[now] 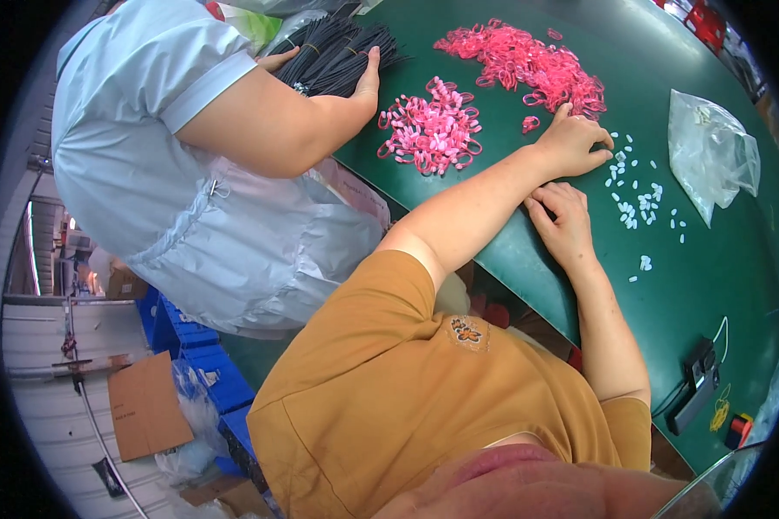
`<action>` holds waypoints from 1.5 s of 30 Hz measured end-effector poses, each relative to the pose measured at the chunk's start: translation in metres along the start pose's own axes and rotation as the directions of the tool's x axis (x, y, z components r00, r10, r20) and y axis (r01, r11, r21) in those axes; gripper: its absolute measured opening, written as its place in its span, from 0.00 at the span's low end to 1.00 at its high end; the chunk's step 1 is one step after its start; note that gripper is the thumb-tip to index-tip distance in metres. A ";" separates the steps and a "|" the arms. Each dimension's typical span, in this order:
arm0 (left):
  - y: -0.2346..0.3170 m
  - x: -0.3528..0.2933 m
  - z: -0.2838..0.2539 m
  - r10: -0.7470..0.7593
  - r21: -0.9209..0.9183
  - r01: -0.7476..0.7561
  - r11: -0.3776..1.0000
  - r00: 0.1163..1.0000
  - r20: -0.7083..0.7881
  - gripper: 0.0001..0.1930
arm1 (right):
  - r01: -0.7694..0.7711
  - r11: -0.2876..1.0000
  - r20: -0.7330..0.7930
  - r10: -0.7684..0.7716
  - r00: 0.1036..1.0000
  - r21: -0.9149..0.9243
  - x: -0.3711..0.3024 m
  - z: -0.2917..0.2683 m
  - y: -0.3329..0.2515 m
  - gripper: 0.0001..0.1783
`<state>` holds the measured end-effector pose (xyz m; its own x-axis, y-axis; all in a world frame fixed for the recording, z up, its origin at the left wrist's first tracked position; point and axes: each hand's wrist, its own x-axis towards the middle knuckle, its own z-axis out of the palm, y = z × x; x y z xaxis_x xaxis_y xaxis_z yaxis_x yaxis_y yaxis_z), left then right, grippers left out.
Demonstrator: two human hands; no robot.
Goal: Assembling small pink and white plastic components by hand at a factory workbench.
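My left hand (573,145) reaches over the green table with thumb and fingers apart. Its fingertips are at the edge of a scatter of small white oval pieces (646,206), and one finger extends to the near end of a heap of bright pink loops (541,65). Close to the table edge, just below my left wrist, my right hand (564,223) is closed with bent fingers; whatever it holds is hidden. A small pink loop cluster (530,124) lies beside my left forearm. Further left is a pile of pink loops with pale pieces among them (430,128).
At left, a co-worker in a pale blue smock (173,156) handles bundles of dark thin strands (337,56). A clear plastic bag (712,151) lies at right. A black device with a cord (697,385) sits near the right edge. Blue bins (208,368) and cardboard (150,406) stand behind.
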<state>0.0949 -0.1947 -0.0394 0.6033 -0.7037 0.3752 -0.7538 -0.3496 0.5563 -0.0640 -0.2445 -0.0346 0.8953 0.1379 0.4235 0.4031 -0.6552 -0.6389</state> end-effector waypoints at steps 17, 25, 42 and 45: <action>0.114 -0.133 -0.143 0.229 -0.248 -0.318 0.915 0.916 -0.331 0.06 | -0.157 0.938 0.006 0.163 0.987 0.307 -0.005 0.015 0.035 0.09; -0.006 -0.439 -0.119 -0.805 -0.739 0.330 0.588 0.326 -0.495 0.12 | -0.104 0.987 0.065 0.097 0.993 0.120 0.005 0.009 0.012 0.12; -0.004 -0.471 -0.059 -0.885 -0.929 0.222 0.296 0.430 -0.179 0.11 | -0.258 0.901 0.077 0.247 0.966 0.349 -0.005 0.013 0.042 0.14; -0.003 -0.484 -0.062 -0.906 -0.928 0.249 0.278 0.390 -0.167 0.10 | -0.240 0.921 0.078 0.227 0.971 0.307 -0.005 0.015 0.042 0.14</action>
<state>-0.1786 0.1848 -0.1767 0.9614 0.1450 -0.2338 0.1821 0.3016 0.9359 -0.0485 -0.2616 -0.0725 0.9754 0.0428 0.2161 0.2145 -0.4081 -0.8874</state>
